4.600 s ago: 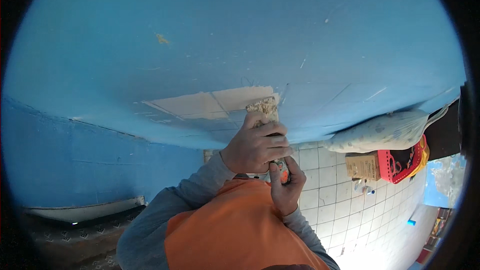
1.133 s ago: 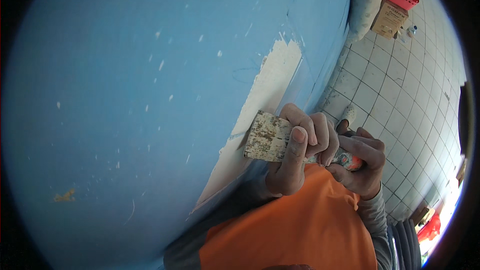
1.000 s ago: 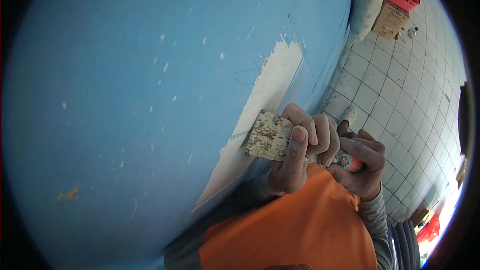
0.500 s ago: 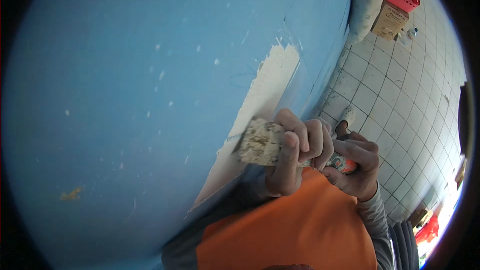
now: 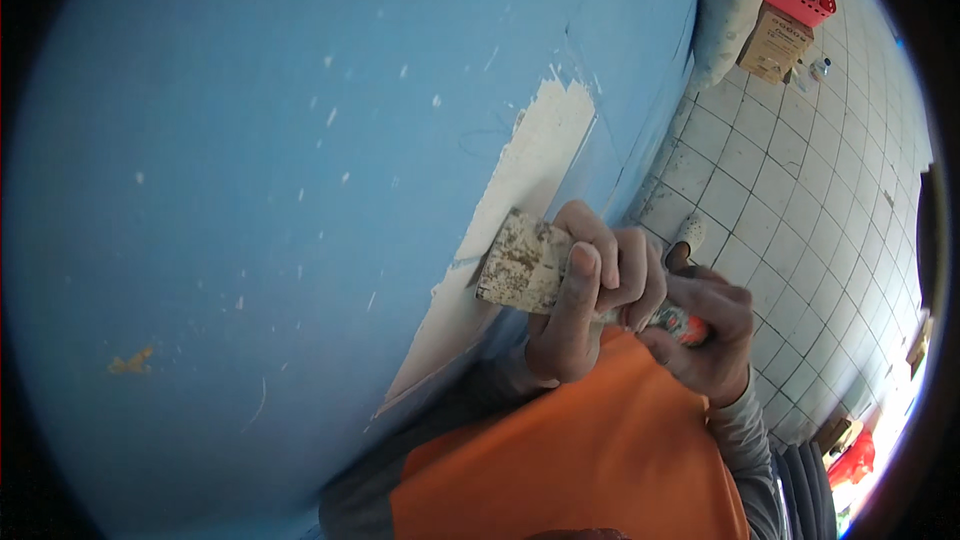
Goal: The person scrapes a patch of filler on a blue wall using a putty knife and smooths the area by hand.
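Note:
My left hand (image 5: pixel 590 280) is closed round the blade and neck of a putty knife (image 5: pixel 522 262), whose broad blade is crusted with dried filler. My right hand (image 5: pixel 708 325) grips the knife's handle, of which a patterned, partly orange bit shows between the hands. The blade's front edge meets, or lies very close to, a long strip of white filler (image 5: pixel 545 145) on the blue wall (image 5: pixel 250 190). This strip runs slantwise, ragged at its upper end, with a thin line across it left of the blade.
White floor tiles (image 5: pixel 800 180) lie to the right, with a light-coloured clog (image 5: pixel 692 230) on a foot. Farther off are a cardboard box (image 5: pixel 776 43), a pink basket (image 5: pixel 803 5), a small bottle (image 5: pixel 821 67) and a pale padded thing (image 5: pixel 735 15) against the wall.
The putty knife has moved slightly up along the filler strip and its blade has turned a little. Both hands keep their hold. The whole view has shifted slightly.

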Tool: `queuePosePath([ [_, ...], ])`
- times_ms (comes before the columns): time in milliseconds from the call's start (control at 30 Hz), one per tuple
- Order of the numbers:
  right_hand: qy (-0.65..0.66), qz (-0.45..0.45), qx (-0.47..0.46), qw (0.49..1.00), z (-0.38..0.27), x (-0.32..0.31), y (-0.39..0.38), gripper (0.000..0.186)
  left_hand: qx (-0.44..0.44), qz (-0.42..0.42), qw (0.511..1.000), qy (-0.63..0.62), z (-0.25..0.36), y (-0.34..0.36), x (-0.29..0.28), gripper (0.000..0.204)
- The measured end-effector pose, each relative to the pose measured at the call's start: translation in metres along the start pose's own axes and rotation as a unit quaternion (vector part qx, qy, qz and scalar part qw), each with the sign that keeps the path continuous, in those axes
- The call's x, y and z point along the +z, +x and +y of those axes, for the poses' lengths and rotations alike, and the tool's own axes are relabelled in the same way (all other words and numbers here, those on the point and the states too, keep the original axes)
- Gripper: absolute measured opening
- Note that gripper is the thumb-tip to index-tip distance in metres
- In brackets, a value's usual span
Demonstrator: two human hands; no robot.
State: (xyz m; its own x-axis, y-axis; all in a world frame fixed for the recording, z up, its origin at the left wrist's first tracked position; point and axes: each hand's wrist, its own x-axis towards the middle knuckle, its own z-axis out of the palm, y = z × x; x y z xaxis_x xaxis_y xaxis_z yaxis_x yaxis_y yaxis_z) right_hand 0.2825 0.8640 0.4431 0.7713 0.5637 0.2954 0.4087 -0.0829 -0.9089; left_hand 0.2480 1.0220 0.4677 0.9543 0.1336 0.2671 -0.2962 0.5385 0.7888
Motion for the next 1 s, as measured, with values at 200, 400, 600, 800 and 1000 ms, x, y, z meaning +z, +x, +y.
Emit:
queuePosePath([
  [200,0.021,-0.007,0.014,1.000,-0.001,0.001,-0.003,0.041,-0.018,0.019,0.997,0.066,0.001,-0.001,0.000,0.027],
  [400,0.050,0.007,0.027,0.998,0.001,0.006,-0.006,0.042,-0.006,0.014,0.996,0.083,0.003,-0.001,-0.001,0.027],
  [600,0.064,0.003,0.046,0.997,-0.006,0.008,-0.004,0.042,-0.017,-0.019,0.997,0.077,0.012,0.001,-0.001,0.028],
  [800,0.077,0.015,0.007,0.997,-0.006,0.011,-0.003,0.044,0.012,-0.031,0.996,0.077,0.014,0.004,0.002,0.028],
  [1000,0.056,0.025,0.008,0.998,-0.005,0.011,-0.004,0.043,-0.006,-0.029,0.999,0.040,0.011,0.010,-0.003,0.029],
])
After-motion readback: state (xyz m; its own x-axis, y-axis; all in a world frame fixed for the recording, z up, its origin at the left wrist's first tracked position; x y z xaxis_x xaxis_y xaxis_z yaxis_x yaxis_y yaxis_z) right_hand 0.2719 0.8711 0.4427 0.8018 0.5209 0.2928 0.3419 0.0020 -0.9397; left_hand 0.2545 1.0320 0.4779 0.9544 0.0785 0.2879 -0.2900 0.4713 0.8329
